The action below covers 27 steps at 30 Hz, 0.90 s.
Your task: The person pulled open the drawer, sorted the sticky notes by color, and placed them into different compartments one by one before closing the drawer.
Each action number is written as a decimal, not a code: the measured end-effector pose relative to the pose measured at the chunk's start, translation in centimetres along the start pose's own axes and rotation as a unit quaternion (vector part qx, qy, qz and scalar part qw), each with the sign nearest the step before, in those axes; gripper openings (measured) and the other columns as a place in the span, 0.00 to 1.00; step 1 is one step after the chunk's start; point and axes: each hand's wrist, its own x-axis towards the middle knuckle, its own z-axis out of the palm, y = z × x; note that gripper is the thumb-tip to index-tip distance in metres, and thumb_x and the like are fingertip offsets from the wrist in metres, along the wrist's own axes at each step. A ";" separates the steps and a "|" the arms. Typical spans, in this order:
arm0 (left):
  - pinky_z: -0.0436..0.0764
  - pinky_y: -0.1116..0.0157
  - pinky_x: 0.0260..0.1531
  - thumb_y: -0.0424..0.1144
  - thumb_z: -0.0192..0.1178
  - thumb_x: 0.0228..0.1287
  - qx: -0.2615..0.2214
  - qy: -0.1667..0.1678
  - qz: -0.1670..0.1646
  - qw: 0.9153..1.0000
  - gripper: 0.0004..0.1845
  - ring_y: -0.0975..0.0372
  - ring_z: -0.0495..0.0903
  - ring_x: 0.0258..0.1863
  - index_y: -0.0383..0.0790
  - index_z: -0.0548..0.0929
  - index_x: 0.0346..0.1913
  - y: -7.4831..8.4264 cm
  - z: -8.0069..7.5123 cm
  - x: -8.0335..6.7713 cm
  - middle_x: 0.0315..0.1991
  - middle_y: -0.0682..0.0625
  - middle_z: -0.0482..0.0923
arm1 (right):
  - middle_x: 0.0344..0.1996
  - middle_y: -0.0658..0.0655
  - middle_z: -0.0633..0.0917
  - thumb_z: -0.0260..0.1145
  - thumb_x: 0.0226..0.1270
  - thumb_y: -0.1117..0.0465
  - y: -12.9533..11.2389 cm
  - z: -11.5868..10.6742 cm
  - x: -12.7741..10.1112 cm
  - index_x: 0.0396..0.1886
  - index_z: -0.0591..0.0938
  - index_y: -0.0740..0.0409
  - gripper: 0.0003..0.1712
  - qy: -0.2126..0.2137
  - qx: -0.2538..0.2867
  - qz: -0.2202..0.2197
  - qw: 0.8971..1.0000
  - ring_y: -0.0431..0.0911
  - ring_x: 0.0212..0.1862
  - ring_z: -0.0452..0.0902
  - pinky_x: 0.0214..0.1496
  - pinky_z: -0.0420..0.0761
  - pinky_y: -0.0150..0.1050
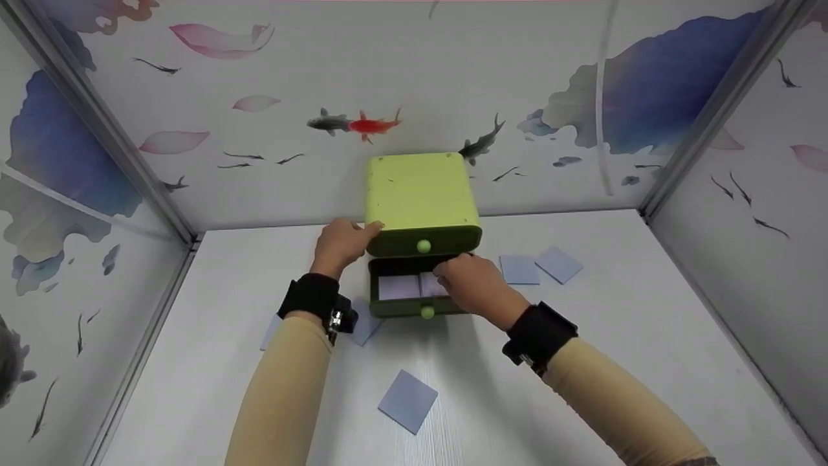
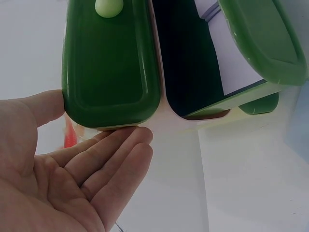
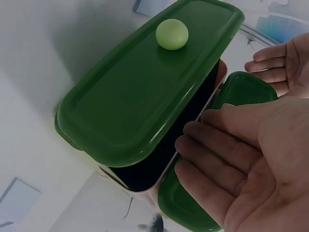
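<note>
A lime-green box with two drawers [image 1: 419, 194] stands against the back wall, its upper drawer [image 1: 398, 242] closed. The lower drawer [image 1: 398, 309] is pulled out, with pale lilac square pieces [image 1: 398, 288] lying side by side inside. At the box's left side, my left hand [image 1: 343, 243] touches it with straight fingers along the side and the thumb at the upper edge. My right hand [image 1: 477, 285] is over the right part of the lower drawer. In the right wrist view its fingers [image 3: 217, 154] are extended in front of the upper drawer, with nothing visible in them.
Blue-grey square pieces lie on the white table: one in front [image 1: 408, 401], two at the right, one [image 1: 519, 269] beside the other [image 1: 559, 265], and one [image 1: 365, 321] partly behind the left wrist. Another [image 1: 270, 331] shows beside the left forearm. Painted panels enclose the table.
</note>
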 end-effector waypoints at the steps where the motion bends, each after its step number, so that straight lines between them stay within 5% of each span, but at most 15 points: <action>1: 0.69 0.67 0.23 0.59 0.54 0.67 0.000 -0.001 -0.001 1.000 0.27 0.61 0.73 0.21 0.47 0.69 0.15 0.0 0.0 0.0 0.16 0.55 0.73 | 0.37 0.57 0.88 0.64 0.68 0.64 -0.1 -0.1 -0.3 0.42 0.87 0.56 0.08 0.012 0.005 -0.006 1.000 0.52 0.40 0.84 0.38 0.84 0.47; 8: 0.70 0.67 0.25 0.60 0.54 0.67 0.005 -0.002 -0.004 1.000 0.26 0.61 0.75 0.23 0.42 0.76 0.20 0.0 0.0 -0.1 0.19 0.53 0.76 | 0.33 0.51 0.88 0.62 0.67 0.67 -1.0 0.0 -2.7 0.39 0.87 0.52 0.09 0.055 0.066 -0.047 0.995 0.43 0.35 0.83 0.36 0.82 0.39; 17: 0.68 0.66 0.23 0.59 0.54 0.67 -0.002 0.000 -0.007 1.000 0.27 0.61 0.73 0.22 0.46 0.70 0.15 0.0 0.0 0.0 0.18 0.53 0.75 | 0.32 0.48 0.88 0.65 0.67 0.61 -0.8 3.5 -5.3 0.39 0.88 0.49 0.07 -0.017 0.137 -0.078 0.987 0.37 0.32 0.80 0.32 0.78 0.33; 22: 0.69 0.66 0.25 0.59 0.54 0.67 -0.002 0.001 -0.010 1.000 0.27 0.60 0.73 0.24 0.39 0.79 0.23 0.0 0.1 0.1 0.25 0.49 0.79 | 0.36 0.51 0.90 0.64 0.68 0.61 0.7 6.2 -5.0 0.44 0.89 0.52 0.10 -0.054 0.167 -0.049 0.983 0.39 0.33 0.83 0.33 0.79 0.34; 27: 0.70 0.65 0.28 0.60 0.53 0.67 0.006 0.000 -0.012 1.000 0.29 0.58 0.78 0.30 0.34 0.85 0.35 0.1 0.0 -0.1 0.32 0.45 0.83 | 0.31 0.53 0.89 0.63 0.68 0.62 1.8 8.0 -4.5 0.42 0.89 0.56 0.10 -0.068 0.204 -0.012 0.977 0.35 0.26 0.73 0.30 0.71 0.33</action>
